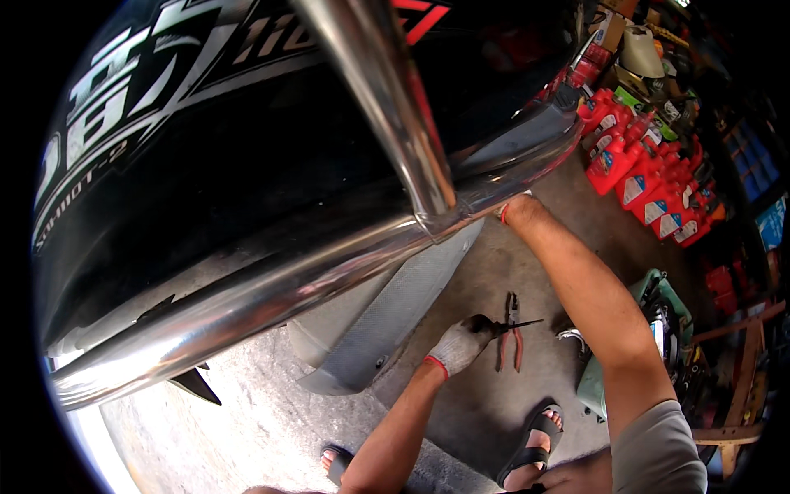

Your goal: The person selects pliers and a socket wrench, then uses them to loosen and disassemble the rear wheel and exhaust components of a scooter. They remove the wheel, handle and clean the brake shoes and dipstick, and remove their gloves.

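My left hand (pixel 461 346), in a pale knit glove with a red cuff and dark fingertips, is closed around a dark-handled screwdriver (pixel 522 323). Its thin shaft points right. Beneath the shaft, pliers (pixel 517 346) with red handles lie on the concrete floor. My right arm stretches forward, and my right hand (pixel 504 212) goes in under the chrome tube bumper (pixel 329 276) of a black vehicle. Only the red glove cuff and the wrist show there; the fingers are hidden. Between the bumper and my left hand hangs a grey textured panel (pixel 387 329).
An upright chrome bar (pixel 387 99) joins the bumper in front of me. Red jugs (pixel 638 181) stand in rows at the far right. A green bin (pixel 594 387) holding dark items sits beside my right arm, near a wooden frame (pixel 741 383). My sandalled feet (pixel 535 440) are below.
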`<state>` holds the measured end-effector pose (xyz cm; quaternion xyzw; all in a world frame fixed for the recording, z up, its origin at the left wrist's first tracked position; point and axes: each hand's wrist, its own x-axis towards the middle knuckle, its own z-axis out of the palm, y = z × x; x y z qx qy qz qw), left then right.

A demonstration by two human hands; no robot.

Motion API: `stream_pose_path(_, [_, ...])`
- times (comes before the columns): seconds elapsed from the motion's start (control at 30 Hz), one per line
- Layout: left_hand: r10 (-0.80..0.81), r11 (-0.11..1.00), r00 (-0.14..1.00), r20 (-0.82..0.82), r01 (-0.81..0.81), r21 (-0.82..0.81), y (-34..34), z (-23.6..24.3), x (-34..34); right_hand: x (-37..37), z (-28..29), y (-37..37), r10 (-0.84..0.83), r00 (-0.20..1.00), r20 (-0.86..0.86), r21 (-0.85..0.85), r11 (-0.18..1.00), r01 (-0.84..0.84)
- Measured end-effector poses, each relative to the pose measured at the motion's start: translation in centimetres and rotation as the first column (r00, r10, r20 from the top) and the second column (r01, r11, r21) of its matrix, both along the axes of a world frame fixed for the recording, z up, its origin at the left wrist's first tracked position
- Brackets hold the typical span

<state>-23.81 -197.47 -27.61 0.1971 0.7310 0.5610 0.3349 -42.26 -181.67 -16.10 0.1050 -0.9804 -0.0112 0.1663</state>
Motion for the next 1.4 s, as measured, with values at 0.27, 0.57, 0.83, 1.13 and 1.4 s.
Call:
stream_pose_path(0.27, [-0.002,1.000,1.000,-0.002,0.002,-0.020,0.5,0.6,-0.9,-5.3,-5.2,4.0,0.000,0.999,-0.052,-0.003,1.000,0.000])
stream_pose_path(0.57, [0.303,0.933,0.889,0.343,-0.350,0.083,-0.2,-4.4,-2.0,2.5,0.7,6.5,0.023,1.000,-0.022,-0.292,0.956,-0.028])
stream_pose_path(0.83, [0.193,0.797,0.737,0.648,-0.503,0.334,3.1,-0.8,-0.9,13.4,-1.5,14.6,-0.129,0.870,0.475,-0.519,0.758,0.395])
stream_pose_path(1.13, [0.240,0.728,0.620,0.747,-0.624,0.284,6.4,-1.7,-0.2,20.5,-7.6,11.5,0.322,0.695,0.643,-0.689,0.640,0.341])
stream_pose_path(1.4, [0.179,0.700,0.627,0.758,-0.623,0.350,7.8,1.0,0.8,21.6,-5.9,8.6,0.269,0.823,0.500,-0.714,0.666,0.216])
